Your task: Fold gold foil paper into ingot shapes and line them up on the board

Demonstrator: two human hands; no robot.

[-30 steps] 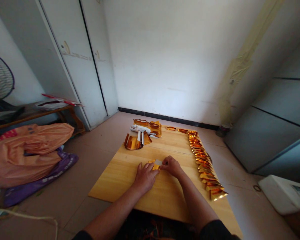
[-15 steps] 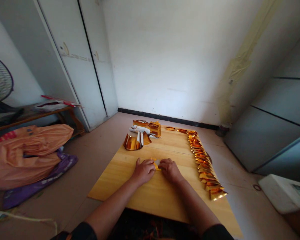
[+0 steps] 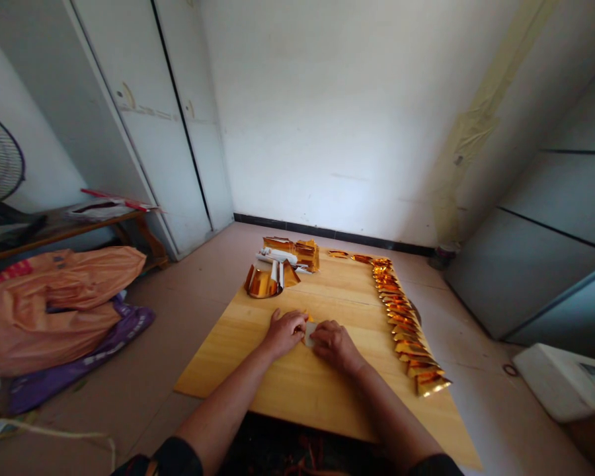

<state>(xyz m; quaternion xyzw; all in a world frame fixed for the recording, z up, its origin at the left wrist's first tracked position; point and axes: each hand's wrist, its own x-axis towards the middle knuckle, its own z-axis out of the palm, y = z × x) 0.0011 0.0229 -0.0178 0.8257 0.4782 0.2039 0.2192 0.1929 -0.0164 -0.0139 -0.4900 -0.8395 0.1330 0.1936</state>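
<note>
Moved since the frame half a second ago: the small folded paper (image 3: pixel 310 335), which now shows me more of its pale grey face and less gold; the right hand (image 3: pixel 336 342), its fingertips slightly nearer the body; the left hand (image 3: pixel 282 334), its fingers more curled. Unmoved: the stock on the table.

Item one, paper. Lies on the wooden table (image 3: pixel 322 396), between the two hands. To the right of the left fingertips, to the left of the right ones; neither hand is clearly nearer. The visible strip runs away from the body; its full long axis is covered, so I cannot tell it.

Item two, left fingers. Bent and bunched at the paper's left edge; whether they pinch it, I cannot tell.

Item three, right fingers. Close together, bent over the right part; thumb hidden, grip uncertain.

Item four, folded gold pieces (image 3: pixel 401 322). One overlapping row, well apart from the right hand.

Item five, loose gold sheets (image 3: pixel 264 284). Beyond the left hand.
</note>
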